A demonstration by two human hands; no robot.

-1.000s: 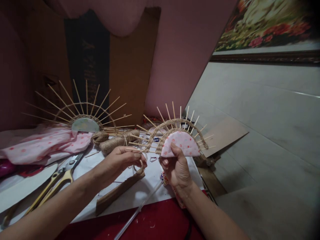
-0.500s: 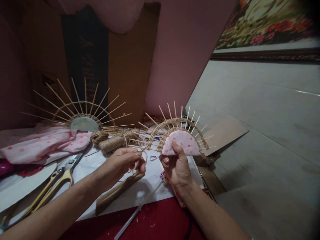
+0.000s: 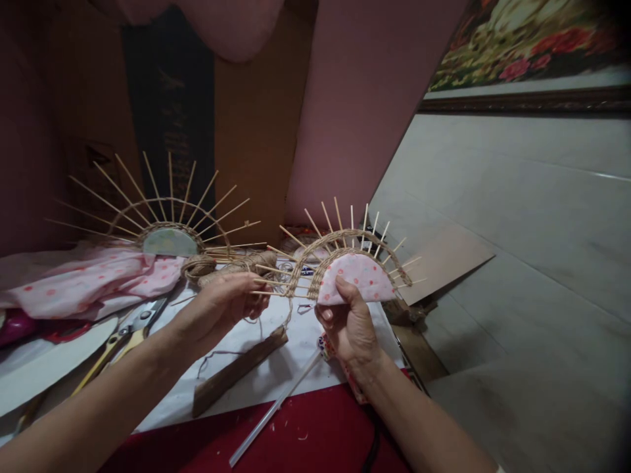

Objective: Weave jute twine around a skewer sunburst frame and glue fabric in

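My right hand (image 3: 351,327) pinches the lower edge of a half-round craft piece (image 3: 355,276) covered in pink dotted cloth, ringed with woven jute and radiating wooden skewers. My left hand (image 3: 219,307) is closed on a strand of jute twine (image 3: 283,303) at the piece's left end, fingers pinched together beside the lowest skewers. A spool of jute twine (image 3: 236,268) lies just behind my left hand.
A second skewer fan with a pale green centre (image 3: 168,242) stands at the back left on pink dotted cloth (image 3: 89,281). Gold-handled scissors (image 3: 123,335), a brown cardboard strip (image 3: 236,371) and a clear stick (image 3: 273,414) lie on white paper. Tiled floor spreads right.
My left hand has pulled the twine left and slightly up, away from the woven piece. The right hand keeps its hold, with the piece raised a little.
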